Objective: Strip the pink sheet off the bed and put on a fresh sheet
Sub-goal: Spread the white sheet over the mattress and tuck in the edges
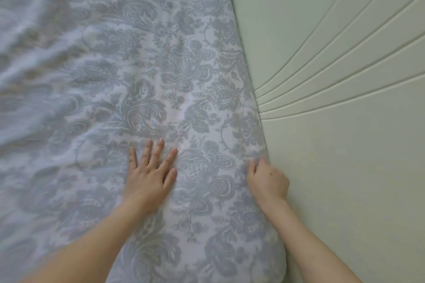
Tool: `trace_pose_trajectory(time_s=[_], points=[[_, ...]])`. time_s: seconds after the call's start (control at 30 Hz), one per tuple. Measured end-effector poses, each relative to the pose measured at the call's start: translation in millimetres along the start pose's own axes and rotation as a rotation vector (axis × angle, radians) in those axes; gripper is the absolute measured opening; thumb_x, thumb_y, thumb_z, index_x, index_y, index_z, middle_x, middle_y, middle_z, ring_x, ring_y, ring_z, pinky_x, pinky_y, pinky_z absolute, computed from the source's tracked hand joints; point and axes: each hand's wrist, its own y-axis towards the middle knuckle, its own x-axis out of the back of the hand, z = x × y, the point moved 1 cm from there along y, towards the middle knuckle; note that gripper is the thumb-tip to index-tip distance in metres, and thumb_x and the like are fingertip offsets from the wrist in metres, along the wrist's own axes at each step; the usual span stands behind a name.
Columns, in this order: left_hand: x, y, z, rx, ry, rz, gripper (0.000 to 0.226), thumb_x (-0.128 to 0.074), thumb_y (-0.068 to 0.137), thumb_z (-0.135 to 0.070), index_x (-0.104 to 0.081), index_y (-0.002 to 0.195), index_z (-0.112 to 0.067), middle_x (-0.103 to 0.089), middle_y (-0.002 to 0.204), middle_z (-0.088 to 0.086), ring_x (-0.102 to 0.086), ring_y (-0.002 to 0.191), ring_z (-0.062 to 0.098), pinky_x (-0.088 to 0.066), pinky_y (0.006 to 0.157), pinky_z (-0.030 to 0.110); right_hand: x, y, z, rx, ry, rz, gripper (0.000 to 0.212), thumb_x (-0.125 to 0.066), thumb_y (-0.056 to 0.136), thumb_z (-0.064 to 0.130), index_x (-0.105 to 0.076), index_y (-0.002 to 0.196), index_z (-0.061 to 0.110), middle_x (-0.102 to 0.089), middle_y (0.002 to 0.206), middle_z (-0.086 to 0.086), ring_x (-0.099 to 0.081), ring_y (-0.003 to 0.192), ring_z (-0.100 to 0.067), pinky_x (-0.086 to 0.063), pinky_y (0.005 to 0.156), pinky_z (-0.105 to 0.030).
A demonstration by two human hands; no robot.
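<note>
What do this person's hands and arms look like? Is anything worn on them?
Bare throughout: the left hand and the right hand wear no gloves, and no ring, watch or bracelet shows. No sleeve appears anywhere in view.

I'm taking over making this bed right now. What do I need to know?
Left hand: open, pressing flat on the flowered sheet.
Right hand: fingers curled on the sheet's edge beside the cream panel, seemingly tucking it in.
Done: no pink sheet in view; the flowered sheet covers the bed here.
Left: finish this edge, then probably smooth the wrinkles at the far left.
</note>
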Motion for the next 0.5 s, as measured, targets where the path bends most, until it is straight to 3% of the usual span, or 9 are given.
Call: trace_pose_trajectory(time_s=[0.1, 0.13, 0.2, 0.3, 0.4, 0.47, 0.5], points=[[-10.1, -35.6, 9.1, -0.06, 0.046, -0.009, 0.056, -0.011, 0.096, -0.058, -0.023, 0.147, -0.036, -0.019, 0.156, 0.003, -0.004, 0.146, 0.023, -0.001, 0.114, 0.056, -3.3, 16.4, 10.5, 0.058, 0.234, 0.056, 0.062, -0.031, 0.099, 0.046, -0.022, 0.149, 0.011, -0.029, 0.154, -0.011, -0.032, 0.138, -0.026, -0.028, 0.109, -0.035], [-13.1, -46.7, 12.1, -0.072, 0.05, -0.028, 0.057, -0.012, 0.096, -0.058, -0.022, 0.147, -0.036, -0.02, 0.156, 0.003, -0.003, 0.146, 0.023, -0.001, 0.113, 0.056, -12.6, 13.7, 7.5, 0.013, 0.32, 0.121, 0.068, -0.031, 0.098, 0.051, -0.013, 0.152, 0.015, -0.019, 0.157, -0.011, -0.025, 0.142, -0.026, -0.022, 0.113, -0.035], [-18.6, -68.9, 16.5, -0.09, 0.06, -0.057, 0.059, -0.015, 0.095, -0.061, -0.02, 0.148, -0.036, -0.018, 0.156, 0.004, -0.003, 0.146, 0.025, -0.001, 0.113, 0.057, -37.7, -10.3, -11.4, -0.144, 0.398, 0.181, 0.077, -0.032, 0.094, 0.06, -0.004, 0.153, 0.02, -0.018, 0.156, -0.014, -0.027, 0.14, -0.03, -0.022, 0.112, -0.038], [-29.9, -103.6, 22.3, -0.141, 0.097, -0.062, 0.063, -0.021, 0.092, -0.066, -0.021, 0.147, -0.035, -0.018, 0.157, 0.008, -0.007, 0.146, 0.029, -0.005, 0.113, 0.059, -75.6, -87.0, -48.2, -0.211, 0.246, 0.167, 0.085, -0.032, 0.091, 0.064, 0.001, 0.152, 0.017, -0.034, 0.144, -0.022, -0.042, 0.126, -0.036, -0.034, 0.103, -0.041], [-42.0, -143.3, 24.1, -0.154, 0.096, -0.04, 0.063, -0.021, 0.093, -0.065, -0.025, 0.147, -0.034, -0.022, 0.155, 0.01, -0.011, 0.145, 0.031, -0.011, 0.111, 0.061, -86.4, -135.1, -67.5, -0.178, 0.021, 0.28, 0.085, -0.024, 0.092, 0.063, 0.008, 0.15, 0.009, -0.039, 0.137, -0.025, -0.05, 0.117, -0.036, -0.042, 0.098, -0.04], [-45.8, -169.9, 23.8, -0.148, 0.085, -0.018, 0.06, -0.019, 0.095, -0.062, -0.028, 0.146, -0.032, -0.023, 0.155, 0.008, -0.012, 0.145, 0.029, -0.012, 0.11, 0.06, -75.0, -139.0, -64.2, -0.117, -0.189, 0.362, 0.072, -0.019, 0.098, 0.053, -0.003, 0.151, 0.006, -0.039, 0.142, -0.023, -0.05, 0.121, -0.032, -0.043, 0.098, -0.039], [-46.5, -185.4, 24.8, -0.142, 0.073, -0.004, 0.058, -0.018, 0.097, -0.059, -0.029, 0.146, -0.031, -0.024, 0.155, 0.007, -0.013, 0.145, 0.028, -0.013, 0.11, 0.059, -62.5, -137.6, -53.8, -0.044, -0.285, 0.358, 0.061, -0.017, 0.1, 0.046, -0.02, 0.149, 0.009, -0.042, 0.142, -0.019, -0.05, 0.121, -0.029, -0.044, 0.097, -0.037]])
